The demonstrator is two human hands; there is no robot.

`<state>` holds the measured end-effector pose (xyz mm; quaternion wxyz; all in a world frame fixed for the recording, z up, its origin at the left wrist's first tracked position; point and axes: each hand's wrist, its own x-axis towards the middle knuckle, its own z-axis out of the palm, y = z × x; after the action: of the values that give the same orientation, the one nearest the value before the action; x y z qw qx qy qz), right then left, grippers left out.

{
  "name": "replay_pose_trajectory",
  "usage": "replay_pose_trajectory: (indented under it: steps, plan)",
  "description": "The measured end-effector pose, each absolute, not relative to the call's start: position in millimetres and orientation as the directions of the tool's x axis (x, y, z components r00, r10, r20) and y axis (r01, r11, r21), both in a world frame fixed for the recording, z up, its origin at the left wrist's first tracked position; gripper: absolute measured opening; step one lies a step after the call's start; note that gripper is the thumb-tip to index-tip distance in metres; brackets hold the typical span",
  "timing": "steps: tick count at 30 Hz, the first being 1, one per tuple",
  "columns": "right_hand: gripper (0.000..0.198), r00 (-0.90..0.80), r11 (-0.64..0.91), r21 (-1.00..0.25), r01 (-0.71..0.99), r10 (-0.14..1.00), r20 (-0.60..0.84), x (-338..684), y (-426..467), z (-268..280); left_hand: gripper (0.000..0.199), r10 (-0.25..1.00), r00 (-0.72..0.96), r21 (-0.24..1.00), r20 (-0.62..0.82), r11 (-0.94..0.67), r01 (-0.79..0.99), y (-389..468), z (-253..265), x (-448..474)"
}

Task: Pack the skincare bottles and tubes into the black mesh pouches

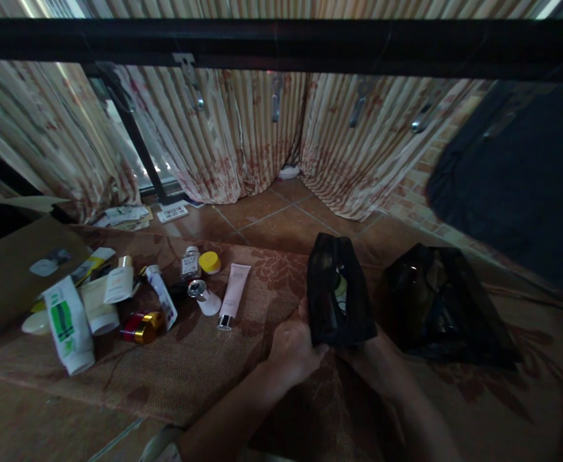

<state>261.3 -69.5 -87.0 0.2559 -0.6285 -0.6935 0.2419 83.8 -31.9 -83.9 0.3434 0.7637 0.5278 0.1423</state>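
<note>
Curtains hung beyond. Your left hand gripped the black pouch; right hand, grip unclear. Level support suited it.

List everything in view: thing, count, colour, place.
Held pouch: 1, black, centre
Second pouch: 1, black, right
Slim tube: 1, pink, centre-left
Small jar: 1, yellow, beside slim tube
Shiny jar: 1, red-gold, left
Large tube: 1, white-green, far left
Other toiletries: several, mostly white, left
Carton: 1, brown, left
Cloth: 1, reddish-brown, underneath
Papers: several, pale, beyond cloth
Tiles: several, brown, back
Curtains: several, cream, back
Bar: 1, black, top
Fittings: several, silver, below bar
Unclear shape: 1, dark blue, right
Left hand: 1, held pouch's left
Right hand: 1, partly behind pouch
</note>
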Motion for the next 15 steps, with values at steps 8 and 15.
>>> replay_pose_trajectory:
  steps: [8, 15]
  plan:
    - [0.016, -0.043, 0.072, -0.661, 0.747, 0.997, 0.060, 259.7, -68.5, -91.9, 0.075, 0.889, 0.429, 0.654, -0.159, -0.231, 0.720, -30.1, -84.6, 83.0]
    - [0.017, -0.006, 0.010, -0.658, 0.753, 1.000, 0.008, 257.2, -68.2, -88.9, 0.074, 0.870, 0.454, 0.555, -0.194, -0.284, 0.782, -28.7, -86.5, 84.0]
